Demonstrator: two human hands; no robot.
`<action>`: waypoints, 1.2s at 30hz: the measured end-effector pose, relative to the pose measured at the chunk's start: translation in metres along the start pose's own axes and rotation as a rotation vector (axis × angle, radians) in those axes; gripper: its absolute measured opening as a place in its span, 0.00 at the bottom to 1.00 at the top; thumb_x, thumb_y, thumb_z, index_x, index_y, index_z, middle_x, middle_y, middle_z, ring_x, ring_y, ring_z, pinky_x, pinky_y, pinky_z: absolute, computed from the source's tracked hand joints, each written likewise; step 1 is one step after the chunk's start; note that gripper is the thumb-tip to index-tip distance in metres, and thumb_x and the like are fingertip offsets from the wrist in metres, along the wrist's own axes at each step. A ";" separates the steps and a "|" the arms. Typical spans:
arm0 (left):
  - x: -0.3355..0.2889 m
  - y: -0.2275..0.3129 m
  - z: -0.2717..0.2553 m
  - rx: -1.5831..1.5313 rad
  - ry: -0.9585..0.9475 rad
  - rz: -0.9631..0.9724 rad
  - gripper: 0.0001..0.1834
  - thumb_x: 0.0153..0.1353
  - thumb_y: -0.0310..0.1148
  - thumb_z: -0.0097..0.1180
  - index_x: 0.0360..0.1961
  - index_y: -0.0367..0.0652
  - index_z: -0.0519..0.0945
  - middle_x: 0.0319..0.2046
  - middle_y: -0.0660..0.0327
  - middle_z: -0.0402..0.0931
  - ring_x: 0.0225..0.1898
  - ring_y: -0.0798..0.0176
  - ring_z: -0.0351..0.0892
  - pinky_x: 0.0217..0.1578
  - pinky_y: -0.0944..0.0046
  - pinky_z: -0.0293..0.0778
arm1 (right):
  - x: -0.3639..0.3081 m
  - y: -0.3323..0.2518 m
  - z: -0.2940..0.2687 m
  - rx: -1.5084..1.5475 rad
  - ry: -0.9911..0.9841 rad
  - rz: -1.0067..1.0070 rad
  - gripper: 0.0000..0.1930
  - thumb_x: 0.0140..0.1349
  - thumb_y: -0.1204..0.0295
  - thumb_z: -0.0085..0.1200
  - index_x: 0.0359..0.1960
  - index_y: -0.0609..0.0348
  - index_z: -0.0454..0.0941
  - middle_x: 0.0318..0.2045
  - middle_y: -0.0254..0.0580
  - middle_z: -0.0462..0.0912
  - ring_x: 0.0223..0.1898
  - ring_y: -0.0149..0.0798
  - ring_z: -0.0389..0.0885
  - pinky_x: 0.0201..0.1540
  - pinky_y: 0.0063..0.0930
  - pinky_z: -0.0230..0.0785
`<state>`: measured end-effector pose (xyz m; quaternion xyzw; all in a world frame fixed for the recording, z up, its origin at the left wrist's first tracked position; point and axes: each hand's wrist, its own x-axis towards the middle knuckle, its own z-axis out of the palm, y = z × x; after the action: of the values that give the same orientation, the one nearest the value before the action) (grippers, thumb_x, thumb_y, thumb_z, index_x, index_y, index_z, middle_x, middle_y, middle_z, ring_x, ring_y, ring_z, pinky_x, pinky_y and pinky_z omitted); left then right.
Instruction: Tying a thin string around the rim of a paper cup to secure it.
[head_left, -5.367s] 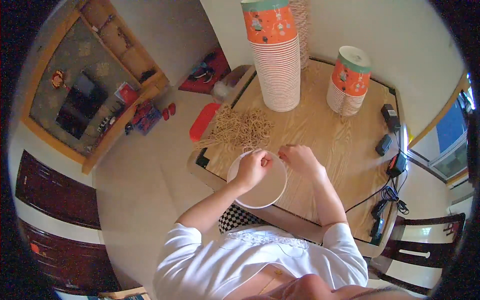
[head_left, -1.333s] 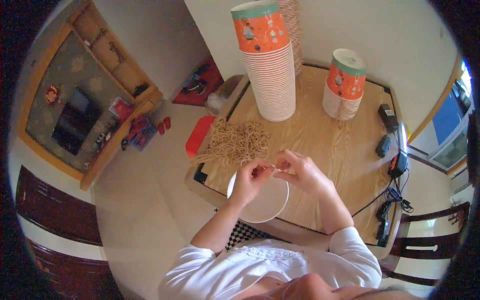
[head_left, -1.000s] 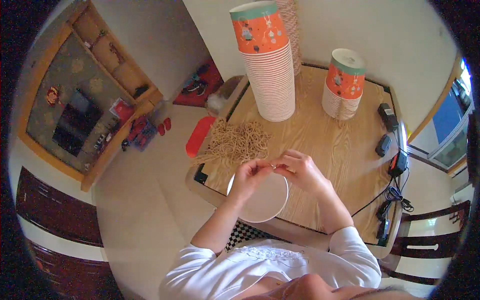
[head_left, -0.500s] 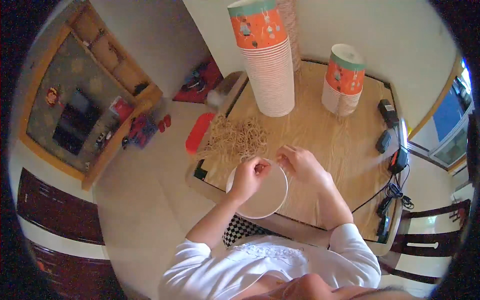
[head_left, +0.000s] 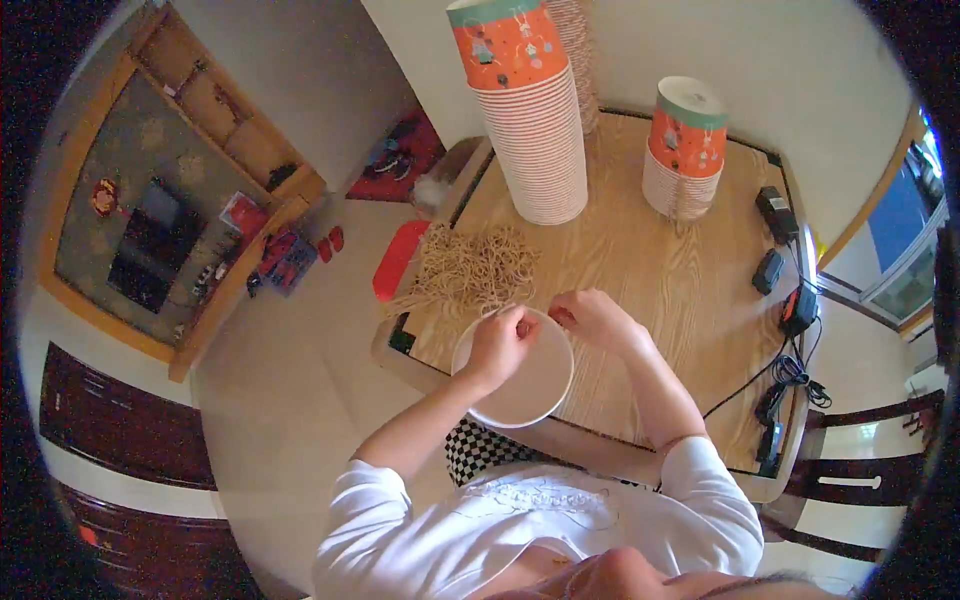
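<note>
At frame centre, left hand (head_left: 502, 350) and right hand (head_left: 600, 322) are curling narrowly at a bucket (head_left: 522, 395), hold unclear; table (head_left: 625, 260) is stretching from its lower edge rightward to cables (head_left: 793, 372).

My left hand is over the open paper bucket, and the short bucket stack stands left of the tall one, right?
No: the head view shows the short bucket stack right of the tall bucket stack. Your left hand is over the open paper bucket.
</note>
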<state>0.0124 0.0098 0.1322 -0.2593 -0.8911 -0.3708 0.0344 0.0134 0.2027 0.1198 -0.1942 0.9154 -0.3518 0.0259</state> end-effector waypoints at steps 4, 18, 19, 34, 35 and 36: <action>0.001 0.004 -0.001 0.019 0.019 0.041 0.05 0.50 0.25 0.59 0.27 0.38 0.76 0.24 0.57 0.76 0.26 0.61 0.77 0.28 0.64 0.72 | -0.001 -0.007 -0.003 0.043 0.006 -0.001 0.07 0.53 0.73 0.50 0.32 0.61 0.78 0.28 0.51 0.80 0.32 0.53 0.78 0.35 0.42 0.70; 0.001 0.003 0.004 0.106 0.065 0.086 0.06 0.47 0.28 0.59 0.24 0.41 0.74 0.22 0.57 0.76 0.24 0.56 0.78 0.26 0.58 0.73 | -0.004 -0.012 -0.010 0.032 -0.003 -0.037 0.08 0.53 0.72 0.51 0.32 0.61 0.78 0.27 0.51 0.80 0.31 0.53 0.79 0.34 0.41 0.70; 0.001 0.005 0.003 0.105 0.049 0.059 0.06 0.48 0.27 0.59 0.25 0.40 0.74 0.23 0.56 0.77 0.25 0.56 0.78 0.27 0.59 0.73 | -0.004 -0.012 -0.010 0.033 -0.002 -0.036 0.08 0.53 0.72 0.51 0.32 0.61 0.78 0.27 0.51 0.80 0.31 0.53 0.79 0.34 0.41 0.70; 0.002 0.005 0.007 0.122 0.015 0.004 0.07 0.49 0.27 0.61 0.27 0.39 0.74 0.25 0.55 0.78 0.28 0.55 0.79 0.30 0.58 0.73 | 0.005 0.000 -0.009 0.262 -0.032 -0.169 0.10 0.54 0.77 0.50 0.38 0.60 0.78 0.28 0.46 0.81 0.32 0.41 0.81 0.36 0.31 0.71; 0.002 0.004 0.007 0.115 0.018 0.002 0.07 0.49 0.27 0.61 0.27 0.39 0.74 0.25 0.56 0.78 0.29 0.55 0.79 0.30 0.58 0.73 | 0.006 0.000 -0.009 0.266 -0.024 -0.179 0.09 0.54 0.77 0.50 0.38 0.59 0.78 0.27 0.45 0.81 0.31 0.40 0.80 0.35 0.30 0.71; 0.002 0.004 0.007 0.116 0.018 0.002 0.07 0.49 0.27 0.61 0.27 0.39 0.74 0.25 0.56 0.78 0.29 0.55 0.79 0.30 0.58 0.73 | 0.007 0.001 -0.008 0.268 -0.015 -0.188 0.09 0.54 0.77 0.51 0.37 0.59 0.78 0.27 0.44 0.81 0.30 0.38 0.79 0.34 0.29 0.70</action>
<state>0.0140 0.0183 0.1301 -0.2545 -0.9104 -0.3211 0.0580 0.0051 0.2060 0.1258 -0.2762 0.8378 -0.4703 0.0253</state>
